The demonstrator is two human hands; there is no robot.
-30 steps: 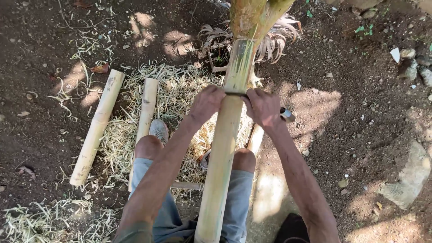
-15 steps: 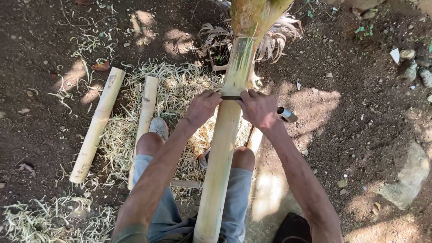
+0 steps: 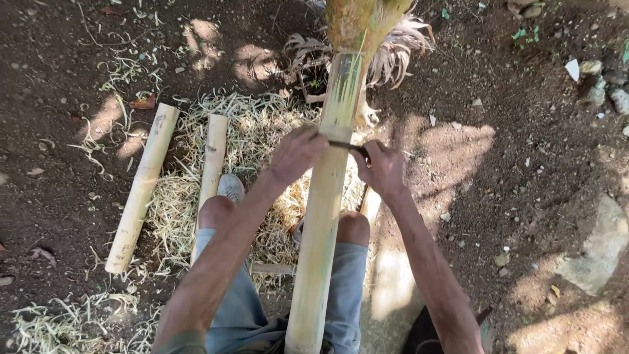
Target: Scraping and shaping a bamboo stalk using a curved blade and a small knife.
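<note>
two cut poles [image 3: 141, 190] lie on shavings [image 3: 262, 137] at left. between the knees a long bamboo [image 3: 324, 210] leans away, steadied for scraping. the left hand [image 3: 295, 154] and right hand [image 3: 382, 169] each grip one end of a dark blade [image 3: 345, 145] set across it. bare dirt [image 3: 511, 151] with stones lies to the right, outdoors.

An outdoor work spot is shown by bare dirt ground [image 3: 78, 59], stones [image 3: 599, 85], bamboo poles [image 3: 141, 190] and shavings [image 3: 262, 131].
</note>
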